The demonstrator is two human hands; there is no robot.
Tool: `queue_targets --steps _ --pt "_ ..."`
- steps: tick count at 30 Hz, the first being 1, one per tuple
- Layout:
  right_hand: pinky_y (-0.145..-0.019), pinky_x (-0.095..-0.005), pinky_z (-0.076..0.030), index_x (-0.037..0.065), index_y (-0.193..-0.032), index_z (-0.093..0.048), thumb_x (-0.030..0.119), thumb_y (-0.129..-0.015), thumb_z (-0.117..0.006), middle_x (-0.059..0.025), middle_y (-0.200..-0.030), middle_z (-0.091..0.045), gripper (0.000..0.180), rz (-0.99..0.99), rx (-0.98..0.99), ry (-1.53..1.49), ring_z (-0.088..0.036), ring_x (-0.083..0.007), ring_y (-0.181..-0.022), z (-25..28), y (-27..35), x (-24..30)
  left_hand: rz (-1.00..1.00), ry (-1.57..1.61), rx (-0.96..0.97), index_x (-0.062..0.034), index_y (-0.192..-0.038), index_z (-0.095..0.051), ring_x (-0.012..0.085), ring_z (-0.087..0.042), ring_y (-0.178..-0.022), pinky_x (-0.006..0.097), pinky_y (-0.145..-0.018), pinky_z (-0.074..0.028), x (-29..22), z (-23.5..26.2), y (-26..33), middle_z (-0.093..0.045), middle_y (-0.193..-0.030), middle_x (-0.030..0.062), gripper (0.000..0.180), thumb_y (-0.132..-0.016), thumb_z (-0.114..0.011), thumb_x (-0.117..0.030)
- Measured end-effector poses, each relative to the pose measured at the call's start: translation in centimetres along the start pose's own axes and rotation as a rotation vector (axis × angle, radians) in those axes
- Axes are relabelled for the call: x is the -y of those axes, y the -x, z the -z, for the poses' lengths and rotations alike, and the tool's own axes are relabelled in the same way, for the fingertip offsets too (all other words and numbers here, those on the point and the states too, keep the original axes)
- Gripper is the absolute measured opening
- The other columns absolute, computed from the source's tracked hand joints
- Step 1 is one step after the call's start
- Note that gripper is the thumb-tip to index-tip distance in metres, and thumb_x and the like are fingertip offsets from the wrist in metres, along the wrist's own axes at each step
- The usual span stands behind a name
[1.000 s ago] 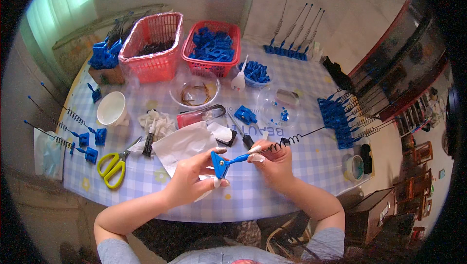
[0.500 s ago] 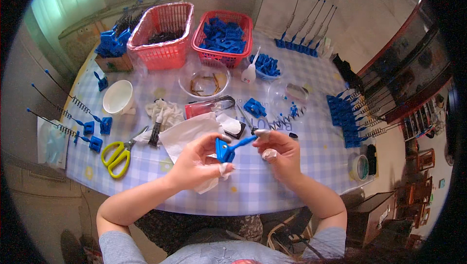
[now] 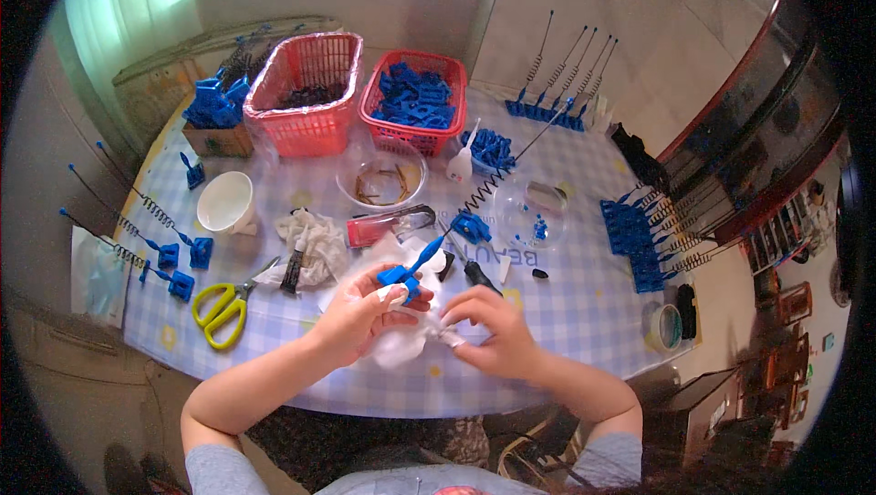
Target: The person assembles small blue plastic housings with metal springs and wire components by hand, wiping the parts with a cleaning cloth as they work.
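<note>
My left hand (image 3: 360,312), its fingers wrapped in bits of white, holds a blue plastic clip (image 3: 398,278). From the clip a blue stem (image 3: 429,253) runs up and away into a black coil spring (image 3: 485,192), which ends in a thin rod with a blue tip. Close beside it, my right hand (image 3: 493,331) pinches a white tissue (image 3: 401,342), blurred by motion, just below the clip. A black-handled tool (image 3: 480,278) lies beyond my right fingers. Another blue clip (image 3: 472,227) rests on the table behind the held stem.
Yellow-green scissors (image 3: 221,314), a black tube (image 3: 292,271) and a crumpled cloth (image 3: 315,249) lie left. Behind stand a white bowl (image 3: 225,203), a clear bowl (image 3: 339,187) and red baskets (image 3: 306,135) (image 3: 412,139). Finished-looking spring clips (image 3: 634,244) line the right edge.
The held clip has turned so its spring points up and away, rather than right. My right hand has left the stem and come down toward me to the white tissue, which has shifted.
</note>
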State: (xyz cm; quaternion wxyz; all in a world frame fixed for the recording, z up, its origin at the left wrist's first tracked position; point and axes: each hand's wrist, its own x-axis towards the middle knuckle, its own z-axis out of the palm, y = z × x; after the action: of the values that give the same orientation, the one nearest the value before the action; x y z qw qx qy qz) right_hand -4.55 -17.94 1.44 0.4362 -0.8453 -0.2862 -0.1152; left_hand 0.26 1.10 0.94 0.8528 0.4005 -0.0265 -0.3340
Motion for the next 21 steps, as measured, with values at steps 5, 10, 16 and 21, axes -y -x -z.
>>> queue_targets --steps 5,10,16,21 --pt "-0.057 -0.0218 -0.039 0.002 -0.083 -0.053 0.0 -0.063 -0.058 -0.005 -0.082 -0.056 0.021 -0.339 -0.199 -0.496 -0.05 -0.0094 -0.066 0.7 0.4 -1.2 0.054 -0.161 0.074 -0.001 -0.109 -0.039 0.0109 -0.052 -0.086 0.024 -0.076 -0.042 0.6 -0.4 0.1 -0.053 -0.095 0.0073 0.042 -0.073 -0.06 -0.009" --pt "-0.071 -0.0232 -0.042 0.0 -0.087 -0.049 -0.002 -0.072 -0.055 -0.0047 -0.087 -0.053 0.016 -0.507 -0.286 -0.843 -0.051 -0.0093 -0.074 1.0 -0.3 -0.3 0.017 -0.216 0.132 -0.0016 -0.109 -0.039 0.0092 -0.05 -0.088 0.024 -0.078 -0.042 0.8 -0.5 0.3 -0.049 -0.097 0.0032 0.047 -0.069 -0.064 -0.005" --pt "-0.08 -0.0255 -0.041 0.001 -0.086 -0.048 -0.006 -0.073 -0.054 -0.0072 -0.096 -0.05 0.016 -0.284 -0.238 -0.903 -0.05 -0.0121 -0.088 0.8 0.2 -0.8 -0.043 -0.279 0.187 -0.0024 -0.109 -0.038 0.0105 -0.05 -0.09 0.026 -0.079 -0.042 1.1 -0.6 0.2 -0.049 -0.099 0.004 0.048 -0.068 -0.065 -0.003" --pt "-0.076 -0.0246 -0.042 0.003 -0.084 -0.047 -0.005 -0.072 -0.055 -0.0075 -0.098 -0.049 0.017 -0.369 -0.244 -0.96 -0.051 -0.0117 -0.087 0.7 0.1 -0.3 -0.141 -0.399 0.216 -0.0025 -0.109 -0.037 0.0102 -0.049 -0.091 0.027 -0.08 -0.042 1.3 -0.4 0.2 -0.049 -0.099 0.0041 0.05 -0.067 -0.066 -0.003"
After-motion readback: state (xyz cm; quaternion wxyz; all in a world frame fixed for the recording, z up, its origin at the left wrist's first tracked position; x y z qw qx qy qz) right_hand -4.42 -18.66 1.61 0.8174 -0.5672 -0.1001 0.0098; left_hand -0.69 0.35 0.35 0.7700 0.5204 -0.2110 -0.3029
